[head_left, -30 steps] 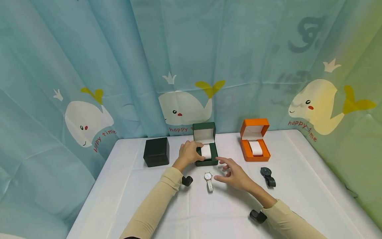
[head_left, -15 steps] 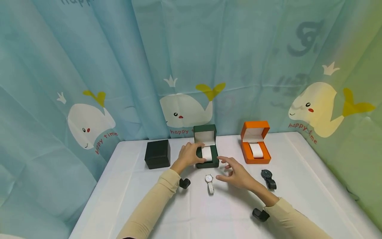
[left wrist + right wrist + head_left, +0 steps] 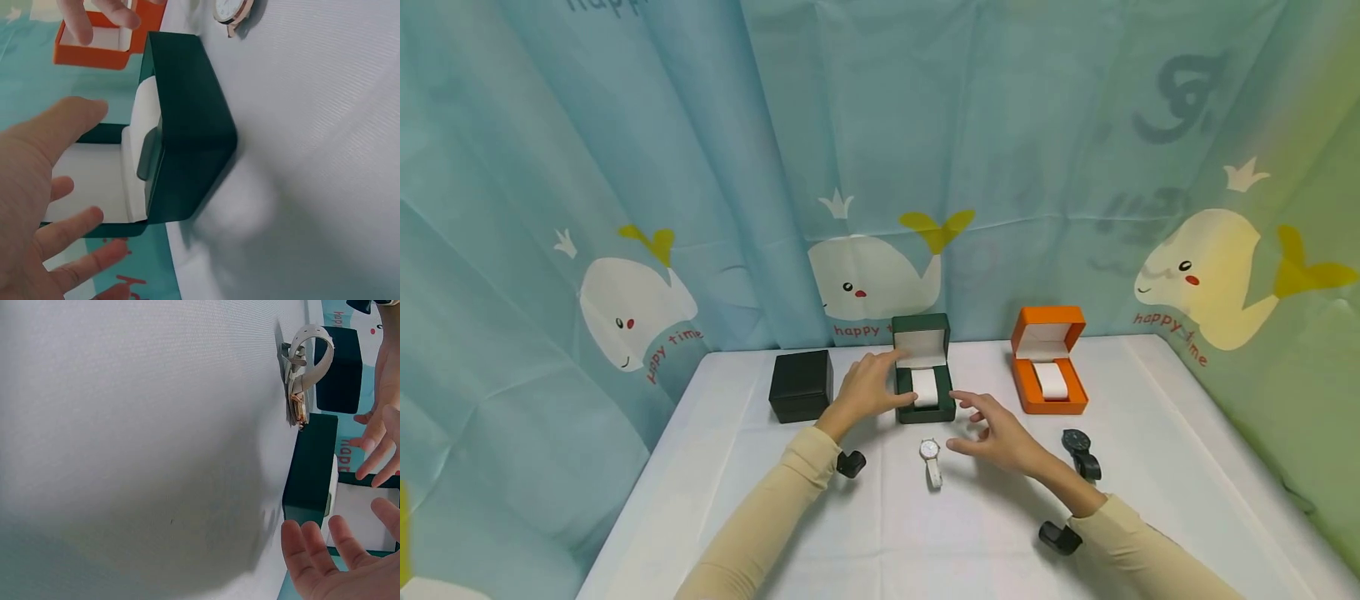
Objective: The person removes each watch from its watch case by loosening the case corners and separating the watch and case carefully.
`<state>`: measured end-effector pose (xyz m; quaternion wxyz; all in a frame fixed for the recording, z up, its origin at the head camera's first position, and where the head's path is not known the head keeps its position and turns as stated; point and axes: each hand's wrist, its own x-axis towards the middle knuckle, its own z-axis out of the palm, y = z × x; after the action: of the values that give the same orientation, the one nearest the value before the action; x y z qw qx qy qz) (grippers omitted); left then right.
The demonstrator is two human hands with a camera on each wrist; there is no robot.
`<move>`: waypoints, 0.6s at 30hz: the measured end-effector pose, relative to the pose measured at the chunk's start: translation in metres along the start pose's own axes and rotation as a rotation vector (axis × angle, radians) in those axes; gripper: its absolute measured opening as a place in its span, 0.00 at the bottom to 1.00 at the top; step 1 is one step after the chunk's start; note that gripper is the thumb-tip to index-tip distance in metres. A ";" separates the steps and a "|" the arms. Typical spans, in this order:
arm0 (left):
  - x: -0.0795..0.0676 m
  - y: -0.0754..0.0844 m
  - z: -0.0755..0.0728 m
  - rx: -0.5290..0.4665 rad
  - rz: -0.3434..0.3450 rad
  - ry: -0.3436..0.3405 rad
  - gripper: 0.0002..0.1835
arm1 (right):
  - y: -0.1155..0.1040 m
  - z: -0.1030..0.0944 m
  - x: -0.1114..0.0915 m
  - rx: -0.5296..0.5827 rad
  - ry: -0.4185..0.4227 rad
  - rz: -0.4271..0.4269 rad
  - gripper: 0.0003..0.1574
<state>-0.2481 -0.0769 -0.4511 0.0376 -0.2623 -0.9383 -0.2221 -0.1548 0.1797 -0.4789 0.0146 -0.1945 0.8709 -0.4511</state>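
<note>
Dark green and standing open, the green box (image 3: 928, 415) holds a white cushion (image 3: 925, 388), and here something has changed: the left hand (image 3: 865, 390), whose index finger reached over to the cushion's edge in the earlier head views, has drawn a little to the left and spread wider. It grips nothing now; the left wrist view shows its thumb and fingers extended and apart from the box. Judging from that pose alone, the cushion seems to have been let go and to sit settled in the base. The right hand (image 3: 1000, 433) looks much as before, fingers loosely extended around nothing, near the box's right front corner; whether a fingertip touches it I cannot tell. The white-strapped watch (image 3: 930, 454) lies just in front of the green box, between the two hands.

To the right, the orange box (image 3: 1054, 408) stands open too, with the dark watch (image 3: 1080, 450) lying in front of it. The black box (image 3: 801, 387) sits closed at the left. A faintly creased white cloth (image 3: 887, 542) covers the table (image 3: 820, 567). Behind hangs a blue-green curtain (image 3: 722, 167), yellower at the right, printed with white whales (image 3: 880, 279).
</note>
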 end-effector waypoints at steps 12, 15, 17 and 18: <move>-0.009 -0.007 -0.002 0.053 0.102 0.019 0.41 | 0.002 0.002 0.006 -0.077 -0.007 -0.060 0.50; -0.012 -0.010 -0.007 0.072 0.153 0.053 0.40 | 0.000 0.001 0.008 -0.122 -0.009 -0.090 0.50; -0.014 -0.012 -0.011 0.083 0.174 0.071 0.41 | -0.002 0.001 0.011 -0.150 -0.010 -0.104 0.50; -0.015 -0.013 -0.013 0.089 0.180 0.077 0.41 | -0.003 0.000 0.012 -0.160 -0.010 -0.112 0.50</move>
<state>-0.2420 -0.0998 -0.4480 0.1051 -0.3350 -0.9178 -0.1856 -0.1646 0.1739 -0.4749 -0.0221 -0.2456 0.8919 -0.3791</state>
